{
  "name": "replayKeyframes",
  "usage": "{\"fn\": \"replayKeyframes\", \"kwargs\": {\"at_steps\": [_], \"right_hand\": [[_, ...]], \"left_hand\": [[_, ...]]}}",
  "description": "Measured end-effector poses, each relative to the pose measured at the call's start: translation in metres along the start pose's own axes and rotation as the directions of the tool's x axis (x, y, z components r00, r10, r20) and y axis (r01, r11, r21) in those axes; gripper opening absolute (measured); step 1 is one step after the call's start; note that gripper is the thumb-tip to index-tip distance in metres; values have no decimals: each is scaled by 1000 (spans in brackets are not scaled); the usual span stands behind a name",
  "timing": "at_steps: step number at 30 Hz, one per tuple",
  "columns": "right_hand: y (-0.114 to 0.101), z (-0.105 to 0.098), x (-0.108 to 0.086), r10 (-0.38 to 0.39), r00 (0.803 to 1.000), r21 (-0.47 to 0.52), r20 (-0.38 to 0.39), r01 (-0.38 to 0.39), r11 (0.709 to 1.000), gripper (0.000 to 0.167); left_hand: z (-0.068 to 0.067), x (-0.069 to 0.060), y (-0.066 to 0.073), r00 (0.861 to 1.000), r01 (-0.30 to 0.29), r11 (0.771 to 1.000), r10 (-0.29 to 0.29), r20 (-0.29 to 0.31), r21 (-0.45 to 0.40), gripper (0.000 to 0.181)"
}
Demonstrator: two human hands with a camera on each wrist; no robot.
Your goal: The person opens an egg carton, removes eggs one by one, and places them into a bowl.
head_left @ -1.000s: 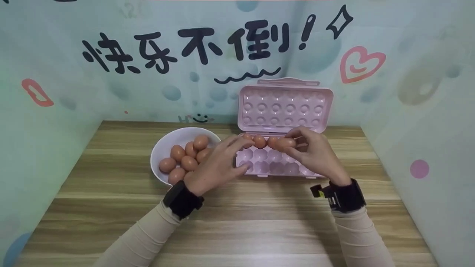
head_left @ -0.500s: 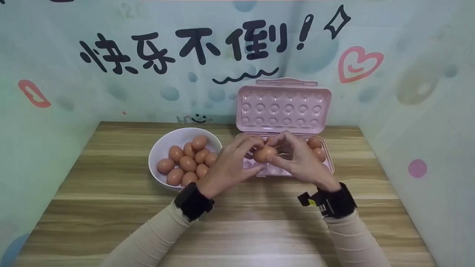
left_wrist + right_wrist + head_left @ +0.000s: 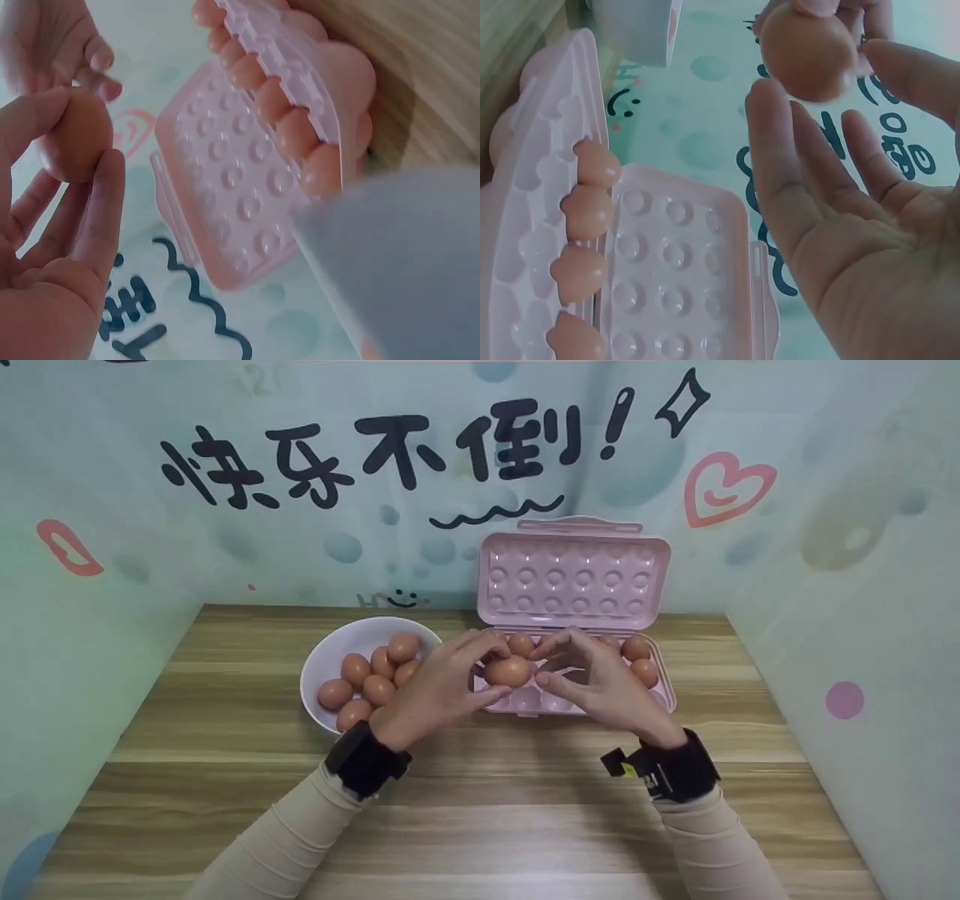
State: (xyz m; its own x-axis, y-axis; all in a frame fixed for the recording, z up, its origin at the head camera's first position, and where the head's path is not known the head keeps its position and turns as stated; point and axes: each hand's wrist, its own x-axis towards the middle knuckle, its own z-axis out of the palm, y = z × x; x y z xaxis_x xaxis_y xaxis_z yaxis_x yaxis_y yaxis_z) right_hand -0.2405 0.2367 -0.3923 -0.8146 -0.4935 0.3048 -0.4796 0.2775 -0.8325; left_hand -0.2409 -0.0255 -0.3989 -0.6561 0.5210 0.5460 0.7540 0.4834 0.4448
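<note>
Above the egg box my left hand (image 3: 439,679) pinches a brown egg (image 3: 508,671) between thumb and fingertips; the left wrist view shows this grip on the egg (image 3: 76,136) plainly. Just right of it is my right hand (image 3: 600,682), its thumb and fingers spread around the egg's right end without gripping. In the right wrist view the fingers of my right hand (image 3: 855,225) are parted, the tips close to the egg (image 3: 810,56); contact is unclear. Below, the pink egg box (image 3: 531,699) holds eggs along its back row and one egg (image 3: 643,673) in front at the right.
A white bowl (image 3: 313,669) with several brown eggs (image 3: 355,669) stands left of the box, partly behind my left hand. The box's dimpled lid (image 3: 574,581) stands raised against the patterned backdrop (image 3: 300,562). All rests on a wooden table (image 3: 480,825).
The egg has moved left, out of my right hand's grip and into my left hand's. My right hand shifted left with it, then released it. Box and bowl stayed put.
</note>
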Motion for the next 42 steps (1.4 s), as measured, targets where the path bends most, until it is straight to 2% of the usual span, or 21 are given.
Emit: {"fn": "replayKeyframes", "kwargs": {"at_steps": [5,10,13,15,17,23,27,29,33,40,42], "right_hand": [[-2,-10,-1,44,997,-17,-66,-45,999,30],[-2,-21,-1,33,990,-131,-137,-51,990,31],[-1,-28,-2,22,986,-177,-167,-52,983,32],[0,-32,-2,18,985,-199,-174,-53,979,32],[2,-36,-3,6,984,-235,-178,-49,971,32],[9,-44,-4,-31,983,-344,-183,-34,938,36],[12,-47,-5,-33,983,-387,-181,-40,921,39],[13,-48,-5,-33,983,-404,-179,-43,914,40],[14,-49,-6,-25,983,-420,-180,-54,906,40],[15,-51,-7,-10,986,-457,-169,-69,887,40],[16,-51,-8,-7,986,-454,-169,-71,888,41]], "left_hand": [[-29,-10,-16,995,95,994,-95,4,49,33],[-56,-23,-33,986,163,980,-165,5,116,33],[-69,-33,-43,973,223,964,-229,27,145,35],[-75,-41,-49,959,269,952,-279,50,149,36],[-80,-48,-56,949,294,943,-308,67,158,37],[-93,-65,-75,938,290,929,-324,127,229,36],[-100,-73,-82,913,322,918,-365,180,230,31],[-102,-75,-86,908,324,918,-370,197,230,31],[-106,-80,-90,901,323,916,-374,217,236,30],[-109,-81,-91,907,307,932,-347,237,192,28],[-110,-81,-91,904,304,936,-342,258,176,29]]}}
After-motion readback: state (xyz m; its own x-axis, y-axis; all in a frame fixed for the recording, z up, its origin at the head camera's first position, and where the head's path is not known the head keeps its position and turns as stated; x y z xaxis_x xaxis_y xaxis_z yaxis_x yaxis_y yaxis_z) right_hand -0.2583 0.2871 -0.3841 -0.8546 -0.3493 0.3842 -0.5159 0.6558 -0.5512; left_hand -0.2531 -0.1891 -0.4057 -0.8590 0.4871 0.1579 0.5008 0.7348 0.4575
